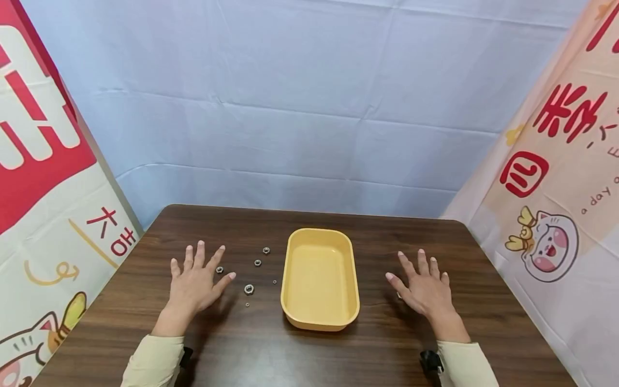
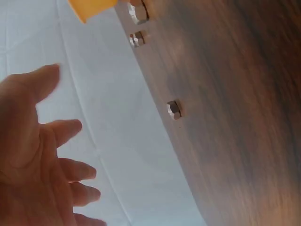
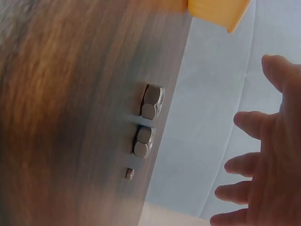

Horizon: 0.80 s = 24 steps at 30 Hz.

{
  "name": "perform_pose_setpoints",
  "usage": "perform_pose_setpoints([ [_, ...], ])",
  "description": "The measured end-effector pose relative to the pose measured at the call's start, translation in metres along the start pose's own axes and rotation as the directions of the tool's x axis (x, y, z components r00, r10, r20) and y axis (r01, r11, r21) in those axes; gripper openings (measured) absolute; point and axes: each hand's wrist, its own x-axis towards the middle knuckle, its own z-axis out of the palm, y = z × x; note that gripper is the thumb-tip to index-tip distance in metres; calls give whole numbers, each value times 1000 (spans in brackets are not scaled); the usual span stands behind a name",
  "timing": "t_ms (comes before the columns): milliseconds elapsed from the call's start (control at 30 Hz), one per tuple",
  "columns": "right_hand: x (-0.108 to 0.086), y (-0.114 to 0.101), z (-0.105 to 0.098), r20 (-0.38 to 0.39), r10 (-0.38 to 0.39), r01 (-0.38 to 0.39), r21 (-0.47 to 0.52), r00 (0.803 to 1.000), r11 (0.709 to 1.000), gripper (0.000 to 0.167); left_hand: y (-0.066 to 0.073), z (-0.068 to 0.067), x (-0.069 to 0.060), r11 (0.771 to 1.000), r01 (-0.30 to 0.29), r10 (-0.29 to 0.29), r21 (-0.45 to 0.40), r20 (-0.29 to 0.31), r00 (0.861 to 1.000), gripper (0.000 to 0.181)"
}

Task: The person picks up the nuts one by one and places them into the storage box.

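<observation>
My left hand (image 1: pixel 193 285) hovers over the table's left side, fingers spread and holding nothing. Beside its index finger lies a steel hex nut (image 1: pixel 220 270). Several more nuts lie between this hand and the yellow tray (image 1: pixel 319 325): a larger nut (image 1: pixel 249 289), a tiny nut (image 1: pixel 247 305) and others. On the other side of the tray, my right hand (image 1: pixel 427 290) is likewise spread above the table with nothing in it. A nut (image 1: pixel 399 295) peeks out under its thumb. The right wrist view shows two big nuts (image 3: pixel 153 101) and a small nut (image 3: pixel 130 173) there.
The yellow tray is rectangular with raised walls and stands mid-table, with nothing visible inside. The dark wooden table (image 1: pixel 382 344) ends at a pale cloth backdrop (image 1: pixel 300 107). Printed cloths (image 1: pixel 546 177) hang at both sides.
</observation>
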Motion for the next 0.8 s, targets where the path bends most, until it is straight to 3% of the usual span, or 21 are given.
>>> perform_pose_setpoints([
  [267, -5, -2, -7, -84, -78, 73, -67, 993, 995, 41, 8, -3, -1, 995, -91, 97, 49, -145, 985, 43],
  [567, -9, 1, -1, -49, -84, 82, -51, 995, 995, 40, 11, -2, -11, 995, -92, 98, 44, -137, 986, 38],
  [800, -7, 3, 0, -64, -86, 85, -25, 994, 996, 39, 12, 1, -8, 995, -102, 104, 16, -133, 986, 39],
])
